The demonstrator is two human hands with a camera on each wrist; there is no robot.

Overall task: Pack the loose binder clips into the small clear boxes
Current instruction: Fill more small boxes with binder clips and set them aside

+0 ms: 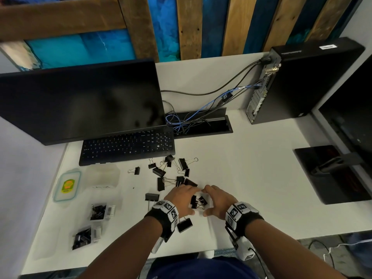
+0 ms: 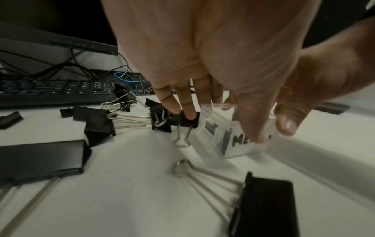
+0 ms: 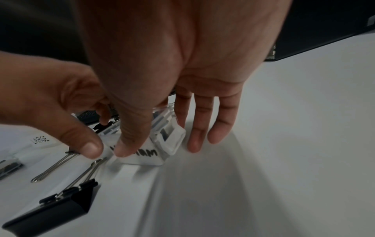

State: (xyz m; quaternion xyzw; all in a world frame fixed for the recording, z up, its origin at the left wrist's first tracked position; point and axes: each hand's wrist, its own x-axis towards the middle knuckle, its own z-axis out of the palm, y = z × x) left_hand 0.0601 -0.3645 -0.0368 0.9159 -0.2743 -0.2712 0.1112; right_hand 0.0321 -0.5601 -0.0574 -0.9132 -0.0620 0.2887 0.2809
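Office desk | dark monitor [image 1: 80, 101] far left | keyboard [image 1: 126, 147] in front | computer tower [image 1: 302, 83] far right | cables [image 1: 201, 109] between

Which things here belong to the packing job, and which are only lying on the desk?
For the job:
- clear box held between left hand and right hand
- loose binder clips
- two filled boxes

Just lying about:
- keyboard
- monitor
- computer tower
- cables
- lidded container

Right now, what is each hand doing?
Left hand: grips the small clear plastic box labelled medium.
Right hand: grips the same box.
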